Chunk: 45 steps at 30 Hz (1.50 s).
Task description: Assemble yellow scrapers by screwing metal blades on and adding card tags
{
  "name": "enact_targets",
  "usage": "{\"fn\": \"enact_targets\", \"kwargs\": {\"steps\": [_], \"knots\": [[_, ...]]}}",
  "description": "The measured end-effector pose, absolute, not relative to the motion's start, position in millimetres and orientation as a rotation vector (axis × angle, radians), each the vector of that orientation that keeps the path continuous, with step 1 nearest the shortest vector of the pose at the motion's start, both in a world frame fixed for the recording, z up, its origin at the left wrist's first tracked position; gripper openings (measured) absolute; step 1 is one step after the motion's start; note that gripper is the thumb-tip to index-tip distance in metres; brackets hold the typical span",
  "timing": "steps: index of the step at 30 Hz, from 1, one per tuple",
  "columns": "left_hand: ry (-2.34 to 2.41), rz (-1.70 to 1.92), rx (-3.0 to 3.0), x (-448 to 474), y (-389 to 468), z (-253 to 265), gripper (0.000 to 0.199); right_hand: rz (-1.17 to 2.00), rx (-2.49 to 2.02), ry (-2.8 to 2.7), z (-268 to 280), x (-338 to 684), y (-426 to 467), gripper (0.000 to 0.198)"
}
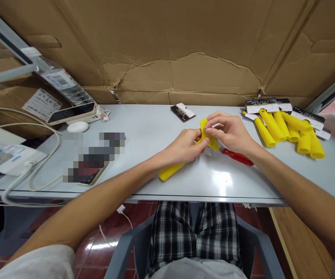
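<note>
My left hand (188, 144) is closed around a yellow plastic tool (171, 171) with a long handle and a crosswise head. Its handle slants down to the left, and the end shows a small hole. At the head, my right hand (227, 131) has thumb and index finger pinched together against the yellow plastic. A tiny dark speck shows at those fingertips, too small to name. Just below the right hand, a screwdriver with a red handle (237, 157) lies on the table, its tip near the tool's head.
Several yellow handled tools (275, 126) with black-and-white cards lie at the right. One loose card (183, 112) lies behind my hands. Leftward are a phone (72, 114), a white mouse (78, 127), cables and a partly blurred device (97, 174). Cardboard (185, 38) walls the table's back.
</note>
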<state>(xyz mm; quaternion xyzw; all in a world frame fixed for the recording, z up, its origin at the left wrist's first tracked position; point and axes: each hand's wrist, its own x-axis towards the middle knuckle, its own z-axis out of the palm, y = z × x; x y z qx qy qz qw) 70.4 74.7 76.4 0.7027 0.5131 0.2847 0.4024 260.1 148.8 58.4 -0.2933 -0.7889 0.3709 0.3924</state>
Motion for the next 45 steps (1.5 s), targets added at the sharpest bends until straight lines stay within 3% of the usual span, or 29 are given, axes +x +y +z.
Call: {"fn": "enact_targets", "kwargs": {"steps": [19,32,40,45], "knots": [[1.315,0.713,1.832,70,74,78,0.031,1.004,-0.764,-1.932,60,255,141,0.031],[1.314,0.677,1.836,69,75,75,0.030,1.215,-0.794,-1.746,57,251,140,0.049],[1.314,0.675,1.834,69,75,76,0.030,1.128,-0.749,-1.872,61,257,143,0.034],[1.299,0.694,1.823,68,76,76,0.028,0.760,-0.643,-2.154,69,263,141,0.019]]}}
